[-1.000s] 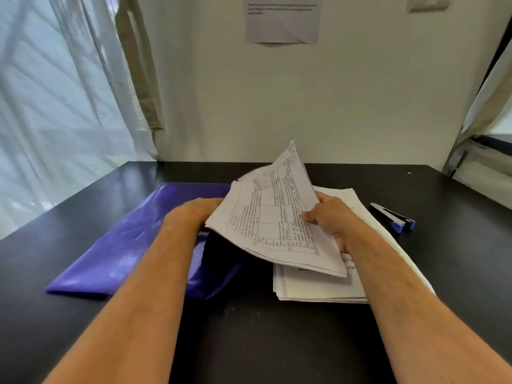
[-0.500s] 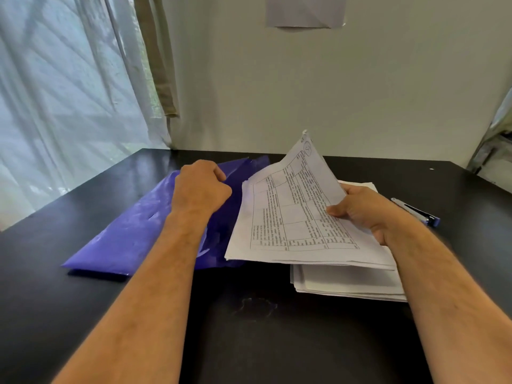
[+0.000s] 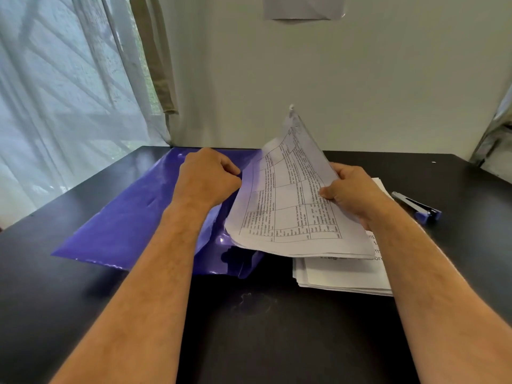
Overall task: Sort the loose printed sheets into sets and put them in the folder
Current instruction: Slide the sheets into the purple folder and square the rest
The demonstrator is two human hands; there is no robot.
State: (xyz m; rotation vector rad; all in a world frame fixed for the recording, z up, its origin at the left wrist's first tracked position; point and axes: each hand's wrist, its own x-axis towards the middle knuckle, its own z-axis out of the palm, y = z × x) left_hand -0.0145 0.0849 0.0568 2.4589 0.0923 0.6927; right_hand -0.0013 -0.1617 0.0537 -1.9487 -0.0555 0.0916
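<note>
A blue plastic folder [image 3: 130, 217] lies on the black table [image 3: 277, 328] at the left. My left hand [image 3: 206, 178] pinches the folder's upper flap and lifts it, so the folder gapes at its right side. My right hand [image 3: 350, 191] grips a set of printed sheets [image 3: 288, 206] with a table on the top page. The set is tilted, its left edge at the folder's opening. Under it, a stack of loose sheets [image 3: 343, 275] lies flat on the table.
A blue and grey stapler [image 3: 417, 207] lies to the right of the stack. The wall stands right behind the table, with a paper notice [image 3: 303, 6] on it. Sheer curtains [image 3: 63, 87] hang at the left, past the table's edge.
My left hand has lifted the folder's flap higher and farther back. My right hand has tilted the set of sheets steeper and brought its left edge up to the folder's opening.
</note>
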